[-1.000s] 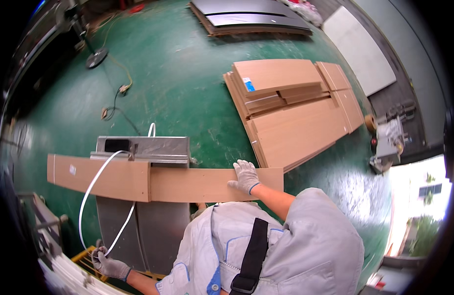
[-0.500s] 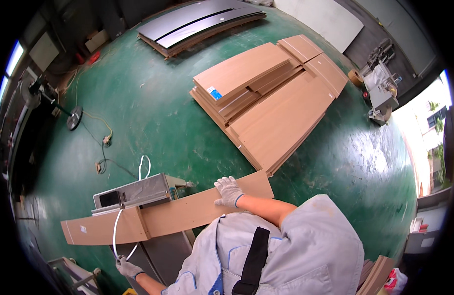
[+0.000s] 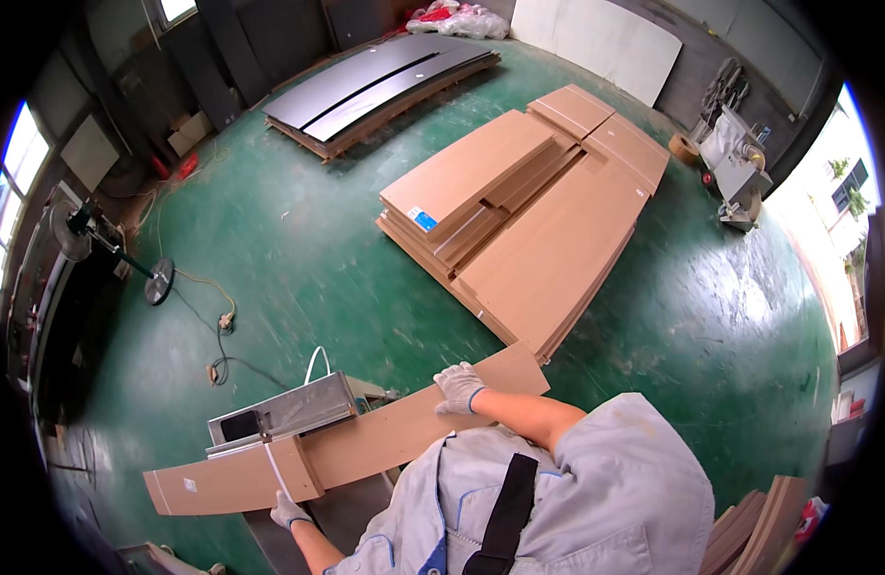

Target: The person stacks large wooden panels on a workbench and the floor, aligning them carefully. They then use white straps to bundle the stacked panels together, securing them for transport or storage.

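Long brown boards (image 3: 375, 439) lie across a metal-topped machine (image 3: 298, 407), which looks like a strapping machine. A shorter stack (image 3: 222, 484) overlaps their left end. One white strap (image 3: 275, 465) runs snugly over that stack, and a loop of white strap (image 3: 316, 362) rises behind the machine. My left hand (image 3: 289, 511), in a pale knit glove, is closed at the stack's near edge on the strap's lower end; its fingertips are partly hidden. Farther right, my gloved right hand (image 3: 459, 388) rests on the long board with fingers extended.
Ahead on the green floor stands a large pile of brown panels (image 3: 548, 240). Grey sheets (image 3: 366, 91) are stacked farther back. A cable (image 3: 222, 345) trails at left near a round-based stand (image 3: 160, 281). More boards (image 3: 768, 522) stand at lower right.
My left hand has moved up to the stack's near edge, and the bowed strap now lies against the boards. My right hand stays on the board. The view has shifted.
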Tool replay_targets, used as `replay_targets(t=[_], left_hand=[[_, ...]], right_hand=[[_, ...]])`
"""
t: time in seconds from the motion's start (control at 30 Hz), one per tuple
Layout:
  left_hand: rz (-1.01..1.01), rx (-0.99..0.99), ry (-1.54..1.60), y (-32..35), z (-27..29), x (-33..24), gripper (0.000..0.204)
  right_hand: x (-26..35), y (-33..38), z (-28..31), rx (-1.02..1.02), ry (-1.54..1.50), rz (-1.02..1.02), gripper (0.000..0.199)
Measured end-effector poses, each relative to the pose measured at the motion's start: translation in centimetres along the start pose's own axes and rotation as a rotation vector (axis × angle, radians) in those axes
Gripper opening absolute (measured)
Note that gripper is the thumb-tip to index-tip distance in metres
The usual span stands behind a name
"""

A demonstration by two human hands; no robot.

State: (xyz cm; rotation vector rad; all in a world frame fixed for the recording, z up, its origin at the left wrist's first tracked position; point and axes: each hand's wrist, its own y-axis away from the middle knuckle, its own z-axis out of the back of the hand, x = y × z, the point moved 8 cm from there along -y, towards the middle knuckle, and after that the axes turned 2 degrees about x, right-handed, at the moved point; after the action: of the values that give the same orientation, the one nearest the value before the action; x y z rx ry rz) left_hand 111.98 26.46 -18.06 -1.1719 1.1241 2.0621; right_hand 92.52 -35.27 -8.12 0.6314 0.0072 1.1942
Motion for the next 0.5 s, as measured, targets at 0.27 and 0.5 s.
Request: replay_targets(t=[0.27, 0.5], left_hand=[[0.331, 0.145, 0.099, 2.4, -1.4, 2.6, 0.041], [0.336, 0.179, 0.194, 1.3, -1.6, 4.3, 0.039]], right_hand=[[1.5, -1.3, -0.3, 0.146, 0.06, -0.023, 0.07], [5.1, -3.5, -1.2, 0.284, 0.043, 0.015, 0.074]])
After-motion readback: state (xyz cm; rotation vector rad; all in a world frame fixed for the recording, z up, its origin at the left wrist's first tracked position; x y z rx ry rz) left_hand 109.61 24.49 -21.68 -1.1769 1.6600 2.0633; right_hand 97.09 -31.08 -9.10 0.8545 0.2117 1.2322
